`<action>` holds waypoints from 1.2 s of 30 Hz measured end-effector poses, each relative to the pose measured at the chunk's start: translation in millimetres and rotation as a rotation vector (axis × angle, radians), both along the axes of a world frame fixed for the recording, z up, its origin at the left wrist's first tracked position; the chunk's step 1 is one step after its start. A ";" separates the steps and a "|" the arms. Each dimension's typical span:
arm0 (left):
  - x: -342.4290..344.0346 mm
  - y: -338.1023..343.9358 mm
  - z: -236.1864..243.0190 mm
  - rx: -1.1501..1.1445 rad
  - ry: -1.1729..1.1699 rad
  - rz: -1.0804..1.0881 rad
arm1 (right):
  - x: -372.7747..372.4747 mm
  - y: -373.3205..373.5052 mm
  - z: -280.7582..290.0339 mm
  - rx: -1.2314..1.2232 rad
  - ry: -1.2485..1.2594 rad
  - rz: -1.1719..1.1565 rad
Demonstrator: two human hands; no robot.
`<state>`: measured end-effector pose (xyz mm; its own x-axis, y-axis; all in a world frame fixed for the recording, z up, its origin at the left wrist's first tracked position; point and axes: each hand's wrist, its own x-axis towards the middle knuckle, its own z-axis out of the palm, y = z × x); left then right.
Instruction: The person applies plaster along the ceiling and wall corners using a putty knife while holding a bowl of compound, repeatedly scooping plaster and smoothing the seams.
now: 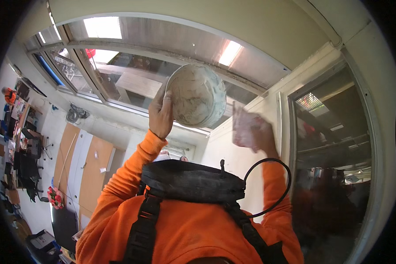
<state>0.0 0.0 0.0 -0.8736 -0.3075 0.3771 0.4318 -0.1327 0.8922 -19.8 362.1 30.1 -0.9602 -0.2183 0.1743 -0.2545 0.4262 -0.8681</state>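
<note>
My left hand [162, 112] grips the rim of a round, pale tub [193, 94] at the top centre, fingers on its outside and thumb at the edge. The tub's mouth faces the camera, showing whitish, smeared material inside. Just right of the tub, my right hand [255, 132] is raised and blurred by motion, closed around something pale and flat that I cannot make out clearly. A gap shows between it and the tub. Both forearms are in orange sleeves, with a black strapped pack [191, 180] on my chest below them.
An interior window band [132, 83] runs behind the tub. A white wall [220, 149] and framed glass panel [330, 176] stand at right. At left are wooden desks [66, 158], coiled cable [77, 113], chairs, pink flowers and a person in orange [8, 94].
</note>
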 end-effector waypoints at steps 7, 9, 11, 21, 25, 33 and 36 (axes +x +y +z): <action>-9.7 -2.2 -0.4 -0.178 -0.029 -0.005 | -30.7 -49.8 121.6 0.521 -0.046 0.029; -13.6 -9.2 0.4 -0.181 -0.031 -0.012 | -49.6 -85.2 133.5 0.677 0.005 0.162; -2.0 6.4 4.1 -0.193 -0.115 -0.097 | -54.0 -92.6 143.0 0.765 0.114 0.222; -9.1 5.8 11.0 -0.223 0.005 0.088 | -56.9 -102.3 173.5 0.820 -0.023 0.296; -12.4 8.4 11.1 -0.276 -0.071 -0.001 | -66.2 -109.1 167.6 0.878 0.064 0.389; -12.6 12.0 3.7 -0.328 -0.048 0.004 | -82.7 -130.7 141.1 1.095 -0.211 0.391; -14.5 12.6 -2.6 -0.313 -0.009 0.051 | -81.8 -107.1 106.9 0.979 -0.260 0.259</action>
